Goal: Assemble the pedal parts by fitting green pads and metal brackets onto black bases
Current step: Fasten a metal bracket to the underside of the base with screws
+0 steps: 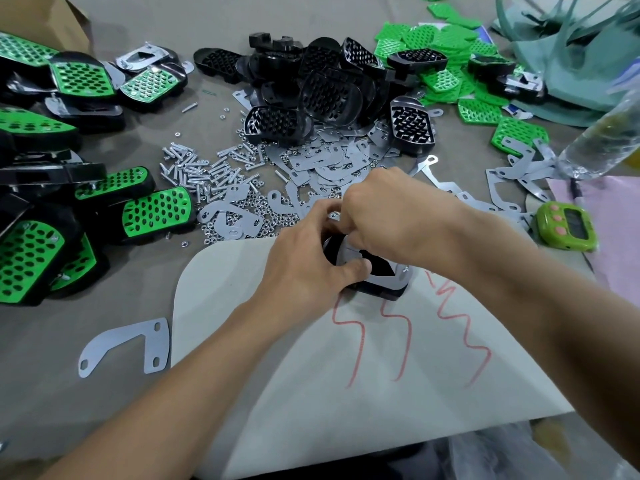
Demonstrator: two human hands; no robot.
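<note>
Pedal base (381,294) sits at the far edge of the pale sheet (346,393), underside up, with a metal bracket (388,280) lying flat on it. The left hand (304,268) grips its left side, thumb pressed over the bracket. The right hand (377,209) hangs over the far end with fingers curled down tight; I cannot tell what they pinch, if anything.

The likely trouble: if a small fastener is going in there, it could slip and vanish into the loose nuts (266,220) and screws (197,171) just beyond the sheet's edge. The bracket may also slide off its holes should the thumb ease up.

Both hands hide the base's far end and any fastener. Whether a green pad is already fitted on the face below cannot be seen.

Finished pedals (156,211) crowd the table's left edge, spare bases (322,91) the far middle, green pads (446,39) the far right corner.
</note>
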